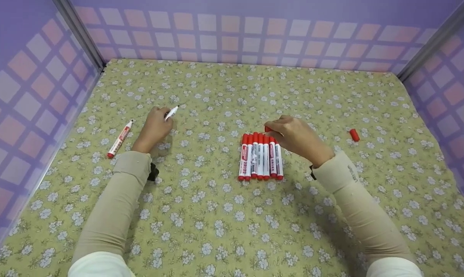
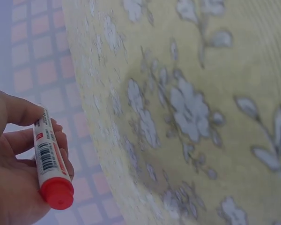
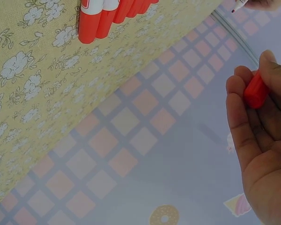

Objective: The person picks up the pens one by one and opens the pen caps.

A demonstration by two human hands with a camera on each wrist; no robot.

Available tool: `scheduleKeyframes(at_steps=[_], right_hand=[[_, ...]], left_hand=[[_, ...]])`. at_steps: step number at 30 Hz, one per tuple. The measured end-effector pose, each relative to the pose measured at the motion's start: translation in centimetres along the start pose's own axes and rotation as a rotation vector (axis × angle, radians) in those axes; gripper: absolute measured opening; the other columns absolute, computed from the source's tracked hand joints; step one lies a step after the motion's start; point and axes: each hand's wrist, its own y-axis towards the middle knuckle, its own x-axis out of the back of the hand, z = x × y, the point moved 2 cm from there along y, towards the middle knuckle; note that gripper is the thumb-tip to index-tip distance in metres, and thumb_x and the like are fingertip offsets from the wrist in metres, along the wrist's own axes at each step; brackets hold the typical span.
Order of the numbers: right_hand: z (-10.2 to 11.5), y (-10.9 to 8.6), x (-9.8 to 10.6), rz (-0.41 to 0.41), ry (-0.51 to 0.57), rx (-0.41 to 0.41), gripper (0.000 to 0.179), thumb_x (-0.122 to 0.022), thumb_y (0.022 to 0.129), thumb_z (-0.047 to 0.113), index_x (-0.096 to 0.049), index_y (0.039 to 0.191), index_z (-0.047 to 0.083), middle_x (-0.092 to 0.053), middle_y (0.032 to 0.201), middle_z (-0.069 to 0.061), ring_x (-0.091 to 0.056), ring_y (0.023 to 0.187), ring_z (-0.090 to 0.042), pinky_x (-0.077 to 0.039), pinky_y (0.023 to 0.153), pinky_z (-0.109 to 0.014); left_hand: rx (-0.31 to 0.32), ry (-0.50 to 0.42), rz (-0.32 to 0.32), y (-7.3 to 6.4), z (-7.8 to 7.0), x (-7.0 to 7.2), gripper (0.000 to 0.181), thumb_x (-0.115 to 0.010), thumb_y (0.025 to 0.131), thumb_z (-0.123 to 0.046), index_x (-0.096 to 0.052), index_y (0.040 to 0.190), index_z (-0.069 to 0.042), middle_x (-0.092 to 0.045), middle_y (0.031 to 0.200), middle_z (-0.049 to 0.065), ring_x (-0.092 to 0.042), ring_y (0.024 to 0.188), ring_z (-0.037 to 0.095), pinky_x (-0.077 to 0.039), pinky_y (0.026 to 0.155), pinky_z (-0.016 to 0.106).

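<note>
My left hand point(image 1: 157, 125) holds an uncapped marker point(image 2: 49, 157), white with a red end plug, between thumb and fingers. Its dark tip points away to the upper right in the head view. A red marker cap point(image 3: 256, 90) is pinched between the thumb and fingers of my right hand point(image 1: 293, 134). That hand hovers just by the top right of a row of several capped red markers point(image 1: 260, 157) lying side by side on the cloth.
Another uncapped marker point(image 1: 120, 138) lies left of my left hand. Off to the right, a loose red cap point(image 1: 354, 135) rests on the flowered tablecloth point(image 1: 216, 227). Purple checked panels point(image 1: 232, 34) wall in the back and sides.
</note>
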Motion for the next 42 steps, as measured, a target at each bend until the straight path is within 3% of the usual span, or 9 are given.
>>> scheduleKeyframes(at_steps=[4, 8, 11, 25, 28, 31, 35, 39, 42], right_hand=[[0.0, 0.1, 0.0, 0.008, 0.001, -0.003, 0.017, -0.065, 0.091, 0.006, -0.072, 0.105, 0.000, -0.074, 0.094, -0.015, -0.069, 0.079, -0.025, -0.057, 0.068, -0.035], [-0.1, 0.0, -0.1, 0.021, 0.008, -0.014, 0.017, -0.065, 0.091, 0.007, -0.073, 0.105, 0.000, -0.074, 0.095, -0.015, -0.068, 0.080, -0.025, -0.057, 0.068, -0.035], [-0.1, -0.2, -0.1, 0.030, 0.015, -0.029, 0.019, -0.066, 0.090, 0.008, -0.072, 0.106, 0.001, -0.074, 0.096, -0.015, -0.069, 0.081, -0.025, -0.058, 0.069, -0.035], [-0.5, -0.8, 0.1, 0.034, 0.019, -0.033, 0.019, -0.067, 0.090, 0.010, -0.073, 0.106, 0.002, -0.074, 0.094, -0.013, -0.069, 0.076, -0.022, -0.057, 0.066, -0.033], [-0.6, -0.8, 0.1, 0.038, 0.018, -0.031, 0.019, -0.066, 0.090, 0.011, -0.073, 0.106, 0.001, -0.074, 0.095, -0.013, -0.068, 0.077, -0.022, -0.057, 0.067, -0.033], [-0.6, -0.9, 0.1, 0.044, 0.020, -0.037, 0.020, -0.067, 0.090, 0.012, -0.073, 0.107, 0.001, -0.074, 0.096, -0.014, -0.069, 0.078, -0.022, -0.057, 0.068, -0.033], [-0.6, -0.9, 0.1, 0.052, 0.029, -0.049, 0.021, -0.068, 0.090, 0.012, -0.072, 0.107, 0.001, -0.074, 0.096, -0.014, -0.069, 0.079, -0.023, -0.057, 0.069, -0.034], [-0.7, -0.9, 0.0, 0.057, 0.033, -0.050, 0.021, -0.067, 0.090, 0.012, -0.072, 0.107, 0.001, -0.074, 0.096, -0.013, -0.068, 0.078, -0.022, -0.057, 0.068, -0.033], [-0.8, -0.9, -0.1, 0.055, 0.033, -0.042, 0.020, -0.066, 0.090, 0.012, -0.072, 0.106, 0.001, -0.074, 0.095, -0.013, -0.068, 0.077, -0.021, -0.057, 0.067, -0.032]], left_hand=[[0.030, 0.016, -0.046, -0.5, 1.1, 1.0, 0.039, -0.042, 0.098, -0.008, -0.049, 0.131, 0.012, -0.045, 0.122, 0.031, -0.047, 0.094, 0.031, -0.044, 0.076, 0.042], [0.080, -0.006, -0.077, -1.0, 2.2, 1.8, 0.035, -0.049, 0.096, -0.010, -0.056, 0.124, 0.011, -0.055, 0.112, 0.029, -0.052, 0.071, 0.020, -0.043, 0.058, 0.031], [0.109, -0.018, -0.078, -1.2, 2.8, 2.2, 0.035, -0.052, 0.096, -0.012, -0.058, 0.123, 0.010, -0.061, 0.106, 0.027, -0.051, 0.062, 0.016, -0.042, 0.052, 0.028], [0.255, 0.186, -0.127, -2.1, 3.9, 3.6, 0.034, -0.054, 0.093, -0.016, -0.060, 0.121, 0.004, -0.062, 0.116, 0.026, -0.061, 0.091, 0.038, -0.046, 0.076, 0.054], [0.247, 0.202, -0.139, -2.3, 4.2, 3.7, 0.030, -0.055, 0.092, -0.013, -0.061, 0.114, 0.005, -0.063, 0.113, 0.027, -0.060, 0.086, 0.036, -0.046, 0.075, 0.054], [0.238, 0.214, -0.157, -2.5, 4.3, 3.8, 0.020, -0.054, 0.090, -0.009, -0.063, 0.101, 0.005, -0.063, 0.098, 0.024, -0.052, 0.069, 0.028, -0.042, 0.063, 0.046], [0.226, 0.231, -0.175, -2.6, 4.5, 4.0, 0.011, -0.055, 0.088, -0.006, -0.060, 0.083, 0.002, -0.053, 0.077, 0.014, -0.037, 0.056, 0.019, -0.030, 0.053, 0.037], [0.231, 0.249, -0.163, -2.6, 4.8, 4.1, 0.026, -0.054, 0.087, -0.004, -0.048, 0.062, -0.006, -0.036, 0.056, 0.001, -0.026, 0.048, 0.014, -0.023, 0.046, 0.032], [0.239, 0.252, -0.140, -2.6, 4.9, 4.1, 0.036, -0.053, 0.086, -0.003, -0.037, 0.055, -0.012, -0.023, 0.049, -0.003, -0.018, 0.046, 0.012, -0.019, 0.044, 0.029]])
